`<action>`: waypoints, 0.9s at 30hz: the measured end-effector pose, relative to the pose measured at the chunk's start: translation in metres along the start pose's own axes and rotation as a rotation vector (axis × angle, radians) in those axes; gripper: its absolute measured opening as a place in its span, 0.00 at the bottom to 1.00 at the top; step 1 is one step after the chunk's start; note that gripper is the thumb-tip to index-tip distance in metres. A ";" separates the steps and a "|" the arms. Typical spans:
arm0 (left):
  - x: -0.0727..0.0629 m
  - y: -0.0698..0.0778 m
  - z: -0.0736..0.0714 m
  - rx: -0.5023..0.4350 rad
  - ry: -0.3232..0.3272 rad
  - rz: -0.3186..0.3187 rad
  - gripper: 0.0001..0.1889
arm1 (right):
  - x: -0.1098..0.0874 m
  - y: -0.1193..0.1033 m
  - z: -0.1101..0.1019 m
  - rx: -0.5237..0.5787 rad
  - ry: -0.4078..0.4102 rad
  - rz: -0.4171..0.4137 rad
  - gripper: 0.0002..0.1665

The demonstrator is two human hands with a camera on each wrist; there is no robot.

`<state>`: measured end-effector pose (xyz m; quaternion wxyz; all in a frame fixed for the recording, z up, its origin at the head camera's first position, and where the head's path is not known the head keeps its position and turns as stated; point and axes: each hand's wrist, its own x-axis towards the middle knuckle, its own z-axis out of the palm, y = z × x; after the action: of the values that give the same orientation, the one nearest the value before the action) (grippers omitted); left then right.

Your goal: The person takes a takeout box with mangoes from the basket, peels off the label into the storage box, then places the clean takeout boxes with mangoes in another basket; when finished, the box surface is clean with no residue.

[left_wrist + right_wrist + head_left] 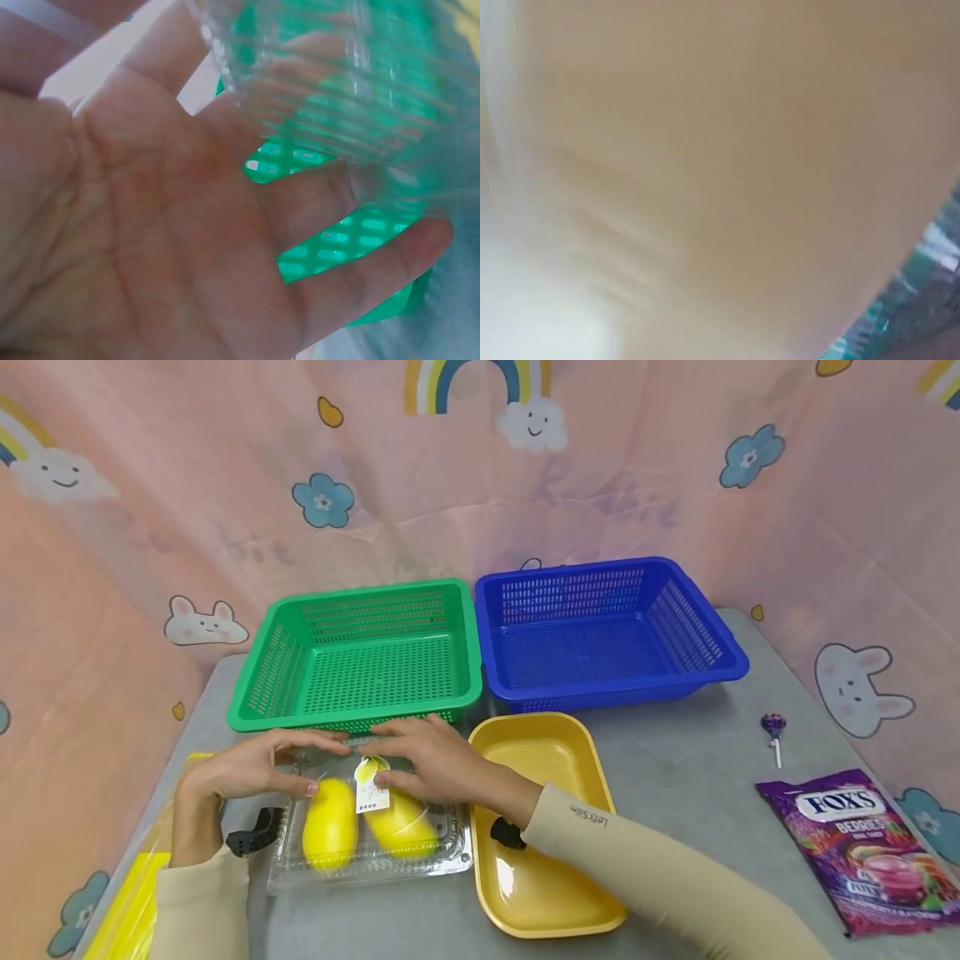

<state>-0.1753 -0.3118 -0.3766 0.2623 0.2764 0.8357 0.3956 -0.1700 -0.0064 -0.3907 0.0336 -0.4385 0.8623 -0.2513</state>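
In the head view, a clear plastic clamshell box [375, 857] with two yellow mangoes [330, 827] lies in front of the green basket. A white label [372, 797] with a yellow fruit picture is on its lid. My left hand [247, 766] is at the box's back left, thumb over the lid. The left wrist view shows its fingers spread and nearly straight against the ribbed plastic [322, 90]. Across the back of the lid lies my right hand [431, 760], fingers extended, thumb beside the label. Skin fills most of the right wrist view, blurred.
Behind the box stand a green basket [360, 717] and a blue basket [622, 690]. A yellow tray [551, 902] sits right of the box, under my right forearm. Farther right are a lollipop [773, 727] and a purple candy bag [862, 852]. Yellow packaging [135, 902] lies left.
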 end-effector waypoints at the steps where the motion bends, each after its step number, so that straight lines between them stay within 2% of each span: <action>1: 0.000 0.000 0.000 -0.008 -0.005 0.001 0.26 | 0.001 0.001 0.000 0.002 -0.012 0.002 0.27; 8: 0.001 0.001 0.001 -0.025 -0.010 -0.012 0.27 | 0.006 0.005 -0.004 -0.021 -0.097 0.001 0.26; 13: 0.001 0.000 0.001 -0.026 -0.008 -0.018 0.26 | 0.009 0.007 -0.004 -0.013 -0.120 0.003 0.27; 16: 0.001 -0.001 0.001 -0.028 -0.010 -0.015 0.26 | 0.010 0.007 -0.004 0.052 -0.090 0.021 0.22; 21: 0.002 -0.002 0.001 -0.034 -0.013 -0.008 0.27 | 0.012 0.006 -0.001 0.168 0.006 0.059 0.12; 27: 0.002 -0.002 0.000 -0.051 -0.020 -0.021 0.27 | 0.014 0.003 0.003 0.173 0.061 0.094 0.08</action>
<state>-0.1775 -0.3111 -0.3783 0.2816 0.2648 0.8256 0.4111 -0.1800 -0.0165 -0.3926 0.0571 -0.3850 0.8576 -0.3363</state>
